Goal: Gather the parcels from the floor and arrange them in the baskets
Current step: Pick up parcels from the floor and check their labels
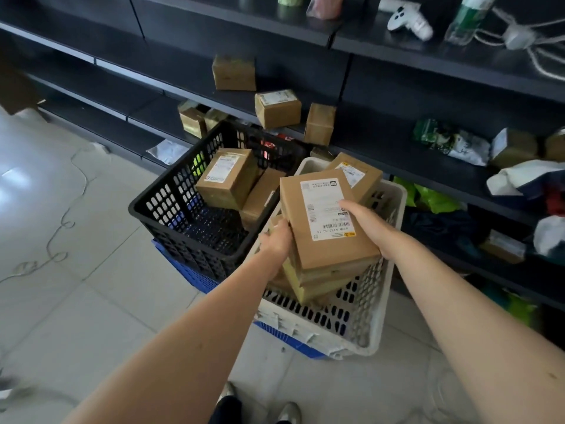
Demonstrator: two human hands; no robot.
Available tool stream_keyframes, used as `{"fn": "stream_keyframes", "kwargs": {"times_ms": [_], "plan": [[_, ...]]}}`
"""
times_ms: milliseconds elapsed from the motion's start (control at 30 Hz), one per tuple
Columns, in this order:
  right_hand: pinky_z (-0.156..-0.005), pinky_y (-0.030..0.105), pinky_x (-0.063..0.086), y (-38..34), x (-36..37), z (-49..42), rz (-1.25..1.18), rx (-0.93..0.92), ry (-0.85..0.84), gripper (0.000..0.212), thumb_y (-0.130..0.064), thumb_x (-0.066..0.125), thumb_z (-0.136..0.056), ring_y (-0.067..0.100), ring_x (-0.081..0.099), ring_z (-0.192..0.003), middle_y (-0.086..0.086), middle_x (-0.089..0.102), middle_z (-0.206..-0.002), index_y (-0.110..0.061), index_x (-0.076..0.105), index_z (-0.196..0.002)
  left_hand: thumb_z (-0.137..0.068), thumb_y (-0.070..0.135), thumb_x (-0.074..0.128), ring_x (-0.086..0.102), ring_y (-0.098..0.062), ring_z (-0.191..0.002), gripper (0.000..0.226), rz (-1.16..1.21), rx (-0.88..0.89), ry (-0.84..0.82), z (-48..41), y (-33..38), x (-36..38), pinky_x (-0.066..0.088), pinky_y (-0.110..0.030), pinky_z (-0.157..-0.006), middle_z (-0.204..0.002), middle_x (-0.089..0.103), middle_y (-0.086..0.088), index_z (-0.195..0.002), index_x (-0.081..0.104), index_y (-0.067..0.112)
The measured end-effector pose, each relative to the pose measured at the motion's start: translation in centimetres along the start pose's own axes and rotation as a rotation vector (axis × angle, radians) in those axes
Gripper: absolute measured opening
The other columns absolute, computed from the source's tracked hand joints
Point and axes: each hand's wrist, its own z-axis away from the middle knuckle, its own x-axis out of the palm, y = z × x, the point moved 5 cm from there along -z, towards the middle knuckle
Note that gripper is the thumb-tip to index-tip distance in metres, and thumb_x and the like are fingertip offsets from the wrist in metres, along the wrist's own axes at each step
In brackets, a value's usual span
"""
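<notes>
While the person is holding a stack of brown parcels (324,240) over the near end of the white basket (351,325), the left hand (276,240) is keeping its grip curled round the stack's left edge and the right hand (363,221) is pinching the right side, thumb on the top label (324,206). Another parcel (357,172) is lying at the white basket's far end, and several are sitting in the black basket (171,209) just left of it. The job looks well along: this stack is waiting to go in, and a pale flat packet (166,151) far left of the white basket may be left.
</notes>
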Motion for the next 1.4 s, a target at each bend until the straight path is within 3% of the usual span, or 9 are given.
{"fn": "stream_keyframes", "kwargs": {"times_ms": [133,233,400,500,667,733,933,1167,1400], "plan": [[-0.096,0.038,0.049,-3.5,0.8,0.3,-0.024,-0.075,0.019,0.031,-0.056,0.045,-0.096,0.019,0.068,-0.099,-0.007,0.074,-0.103,-0.036,0.069,-0.098,-0.097,0.049,0.029,0.033,-0.032,-0.138,0.064,0.037,0.122,0.062,1.3,3.8,-2.2,0.033,-0.042,-0.107,-0.155,0.027,-0.008,-0.15,0.029,0.014],[-0.1,0.041,0.048,-6.5,1.4,0.3,-0.051,-0.114,0.003,0.034,-0.059,0.045,-0.095,0.02,0.068,-0.102,-0.006,0.075,-0.104,-0.036,0.069,-0.102,-0.075,0.053,0.019,0.044,-0.037,-0.13,0.077,-0.02,0.263,0.052,0.3,7.1,-3.9,0.036,-0.052,-0.108,-0.142,0.047,-0.014,-0.136,0.048,0.015],[-0.094,0.043,0.051,-11.7,3.8,-0.7,-0.049,-0.166,0.036,0.074,-0.078,0.054,-0.072,0.02,0.067,-0.104,-0.006,0.072,-0.113,-0.035,0.056,-0.132,-0.051,0.09,0.029,0.058,-0.031,-0.117,0.104,0.155,0.295,0.033,-3.2,11.0,-8.5,0.048,-0.054,-0.098,-0.132,0.059,-0.004,-0.138,0.048,0.035],[-0.094,0.044,0.05,-14.7,5.6,-3.2,-0.052,-0.204,0.107,0.093,-0.087,0.053,-0.058,0.019,0.067,-0.104,-0.006,0.07,-0.117,-0.036,0.051,-0.135,-0.08,0.082,0.033,0.057,-0.022,-0.11,0.076,0.148,0.383,-0.036,2.0,14.8,-11.4,0.047,-0.041,-0.096,-0.116,0.058,0.002,-0.13,0.036,0.025],[-0.075,0.03,0.046,-20.2,10.8,-7.2,-0.106,-0.245,0.136,0.07,-0.077,0.042,-0.083,0.013,0.062,-0.102,-0.007,0.066,-0.118,-0.03,0.05,-0.135,-0.094,0.054,0.047,0.059,-0.023,-0.104,0.04,0.1,0.418,-0.076,-3.5,19.5,-17.6,0.05,-0.041,-0.094,-0.116,0.058,-0.005,-0.118,0.033,0.025],[-0.077,0.034,0.049,-21.2,12.9,-10.2,-0.101,-0.188,0.151,0.078,-0.082,0.043,-0.074,0.015,0.064,-0.102,-0.008,0.068,-0.116,-0.033,0.05,-0.135,-0.095,0.05,0.047,0.058,-0.02,-0.094,0.034,0.075,0.406,-0.081,-6.6,20.7,-19.9,0.05,-0.037,-0.086,-0.108,0.057,-0.003,-0.115,0.033,0.026],[-0.074,0.036,0.049,-22.6,17.8,-20.8,-0.14,-0.029,0.221,0.073,-0.07,0.048,-0.078,0.02,0.065,-0.1,-0.002,0.068,-0.114,-0.027,0.047,-0.136,-0.059,0.067,0.052,0.052,-0.026,-0.112,0.066,-0.015,0.318,-0.126,-17.1,23.2,-23.8,0.047,-0.043,-0.094,-0.127,0.049,-0.008,-0.114,0.039,0.032],[-0.098,0.045,0.047,-16.7,22.0,-28.9,-0.094,0.169,0.296,0.056,-0.059,0.05,-0.087,0.023,0.057,-0.106,-0.002,0.058,-0.111,-0.024,0.044,-0.13,-0.095,0.047,0.045,0.049,-0.027,-0.12,0.057,-0.284,0.148,-0.117,-27.9,19.2,-23.7,0.042,-0.039,-0.1,-0.139,0.045,-0.008,-0.143,0.035,0.017],[-0.096,0.044,0.046,-16.5,18.0,-26.7,-0.107,0.193,0.367,0.06,-0.06,0.049,-0.087,0.026,0.052,-0.118,-0.001,0.049,-0.13,-0.03,0.041,-0.138,-0.093,0.026,0.056,0.038,-0.025,-0.128,0.044,-0.412,0.551,0.11,-25.0,24.2,-21.2,0.035,-0.027,-0.095,-0.14,0.034,-0.006,-0.136,0.048,0.021]]}}
